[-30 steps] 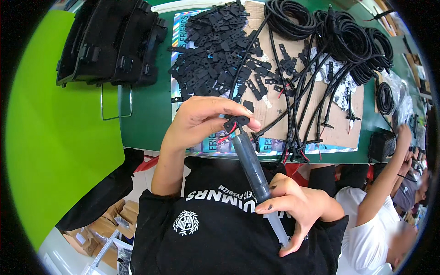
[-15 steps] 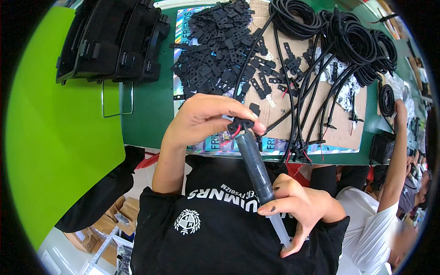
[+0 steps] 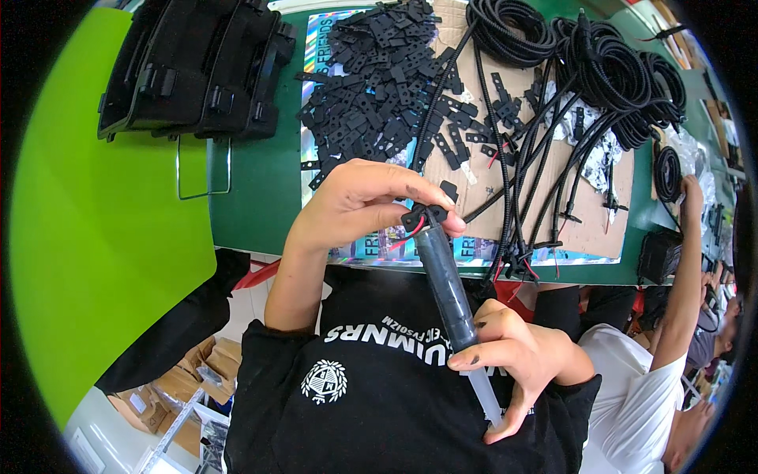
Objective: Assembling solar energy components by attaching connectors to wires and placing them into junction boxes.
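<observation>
My left hand (image 3: 355, 193) pinches a small black plastic part (image 3: 414, 218) between thumb and fingers; red and black wires come out of it. A black corrugated cable (image 3: 427, 118) runs down behind these fingers. In my right hand (image 3: 530, 347) is a syringe (image 3: 444, 276) filled with a black substance, held at a slant. The fingers wrap the lower barrel and the thumb presses on the end of the pale plunger. The syringe's tip meets the black part, though the exact contact is partly hidden by the wires.
Beyond my left hand lies a heap of flat black plastic pieces (image 3: 371, 103). Coiled black cables (image 3: 608, 71) rest on cardboard (image 3: 588, 233) to the right. Black bins (image 3: 189, 87) stand at the far left. Another person's arm (image 3: 685, 268) reaches in at the right.
Both hands, with the syringe and the black part, have shifted very slightly to the right. The grips look the same, and the thumb stays on the plunger.
</observation>
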`<control>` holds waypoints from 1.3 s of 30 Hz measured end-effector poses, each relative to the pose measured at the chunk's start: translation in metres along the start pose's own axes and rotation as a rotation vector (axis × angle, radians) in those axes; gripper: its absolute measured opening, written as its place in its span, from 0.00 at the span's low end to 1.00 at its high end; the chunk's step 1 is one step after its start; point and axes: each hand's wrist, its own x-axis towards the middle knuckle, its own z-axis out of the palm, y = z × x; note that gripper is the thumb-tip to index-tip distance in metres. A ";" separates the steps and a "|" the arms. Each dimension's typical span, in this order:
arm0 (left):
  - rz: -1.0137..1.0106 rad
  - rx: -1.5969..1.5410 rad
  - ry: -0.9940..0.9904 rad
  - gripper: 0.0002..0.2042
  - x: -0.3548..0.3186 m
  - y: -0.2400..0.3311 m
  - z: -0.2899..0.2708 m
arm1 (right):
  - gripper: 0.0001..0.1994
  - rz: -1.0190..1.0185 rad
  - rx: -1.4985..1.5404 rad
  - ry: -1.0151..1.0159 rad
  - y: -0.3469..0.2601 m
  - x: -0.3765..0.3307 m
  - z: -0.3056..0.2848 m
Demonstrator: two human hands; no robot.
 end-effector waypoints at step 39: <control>-0.323 -0.080 0.282 0.15 0.002 -0.015 0.015 | 0.50 0.746 -1.035 0.514 0.036 -0.133 -0.088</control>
